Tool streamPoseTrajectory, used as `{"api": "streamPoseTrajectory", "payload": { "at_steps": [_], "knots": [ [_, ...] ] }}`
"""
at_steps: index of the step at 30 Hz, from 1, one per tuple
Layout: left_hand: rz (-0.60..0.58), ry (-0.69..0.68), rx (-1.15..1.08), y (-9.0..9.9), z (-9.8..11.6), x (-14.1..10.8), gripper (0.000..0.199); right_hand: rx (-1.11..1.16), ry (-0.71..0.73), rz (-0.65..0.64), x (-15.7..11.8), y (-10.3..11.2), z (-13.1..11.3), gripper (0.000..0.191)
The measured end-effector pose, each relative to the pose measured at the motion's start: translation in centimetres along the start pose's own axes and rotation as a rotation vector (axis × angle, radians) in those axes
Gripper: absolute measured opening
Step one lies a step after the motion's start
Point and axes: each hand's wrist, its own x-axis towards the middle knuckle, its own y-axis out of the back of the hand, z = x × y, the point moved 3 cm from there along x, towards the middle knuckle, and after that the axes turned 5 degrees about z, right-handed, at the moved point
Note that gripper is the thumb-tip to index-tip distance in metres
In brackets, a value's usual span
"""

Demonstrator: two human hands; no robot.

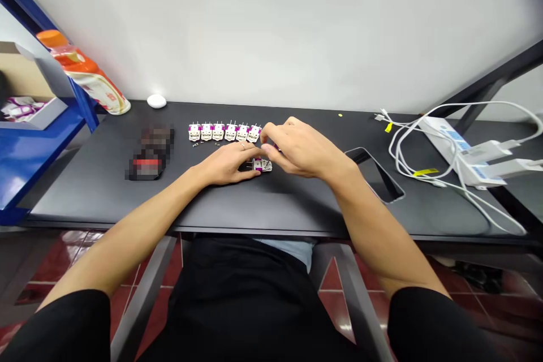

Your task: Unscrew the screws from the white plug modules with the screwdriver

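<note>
My left hand (231, 163) rests on the dark tabletop, its thumb and fingers closed around a small white and purple plug part (262, 165) with metal pins that lies on its side. Just above and to the right of this part is my right hand (297, 147), with thumb and forefinger pinched together. A bit of purple shows at its fingertips, but what it holds is mostly hidden. Beyond my left hand stands a row of several similar white and purple plug parts (218, 131), pins pointing away. Tiny metal screws (195, 145) lie in front of the row.
A phone (375, 175) lies beside my right wrist. To the right, a white power strip (460, 150) carries adapters and looped white cables (401, 153). On the left are a blurred dark object (150, 153), a white oval item (156, 101), an orange bottle (91, 76) and an open box (46, 110).
</note>
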Motion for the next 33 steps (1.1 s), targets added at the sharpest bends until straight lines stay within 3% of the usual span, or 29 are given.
{"api": "streamPoseTrajectory", "payload": {
  "at_steps": [3,12,17,23,29,33],
  "knots": [
    [0.001,-0.005,-0.006,0.08,0.07,0.01,0.042,-0.054,-0.022,-0.009,0.14,-0.20,0.00,0.030],
    [0.009,-0.012,0.024,0.16,0.08,-0.02,0.039,-0.008,0.045,0.028,-0.05,0.18,-0.25,0.019],
    [0.008,-0.020,0.015,0.09,0.03,0.03,0.042,-0.056,-0.003,0.001,0.04,-0.14,0.00,0.027],
    [0.002,-0.016,0.006,0.12,0.06,0.06,0.040,0.018,0.065,0.055,-0.23,0.10,-0.10,0.029],
    [-0.009,-0.008,0.015,0.01,-0.11,0.03,0.045,-0.068,0.013,0.008,-0.08,-0.13,0.04,0.031],
    [-0.008,-0.006,0.001,0.22,0.14,0.06,0.040,-0.006,0.078,0.043,-0.13,-0.21,0.14,0.030]
  ]
}}
